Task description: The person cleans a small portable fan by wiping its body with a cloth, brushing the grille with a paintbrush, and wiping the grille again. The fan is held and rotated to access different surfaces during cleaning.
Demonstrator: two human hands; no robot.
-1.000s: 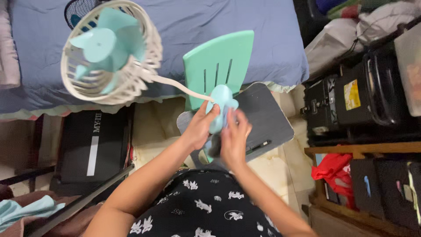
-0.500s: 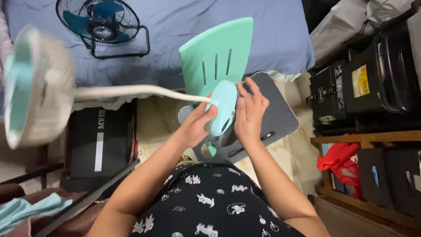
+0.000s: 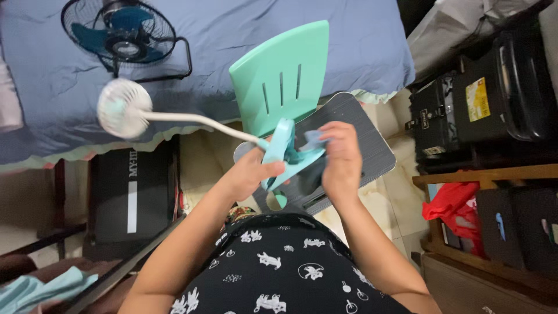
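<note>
My left hand [image 3: 251, 173] grips the mint-green clip base [image 3: 283, 152] of a small clip-on fan. Its white bendy neck [image 3: 197, 122] runs up and left to the round white fan head [image 3: 123, 108], which hangs over the bed edge. My right hand [image 3: 341, 157] pinches a small light-blue cloth [image 3: 314, 139] against the upper jaw of the clip. Both hands are held above a grey seat [image 3: 360, 145] with a mint-green chair back [image 3: 282, 78].
A blue-sheeted bed [image 3: 232, 35] carries a black floor fan with blue blades [image 3: 119, 35]. Black cases [image 3: 482, 99] stand at right, above a wooden shelf [image 3: 494, 174] with a red bag [image 3: 453, 203]. A dark box [image 3: 131, 192] sits at left.
The fan head has swung away from the camera, out toward the bed, and looks much smaller. The clip now stands open between my hands, with the cloth at its jaw.
</note>
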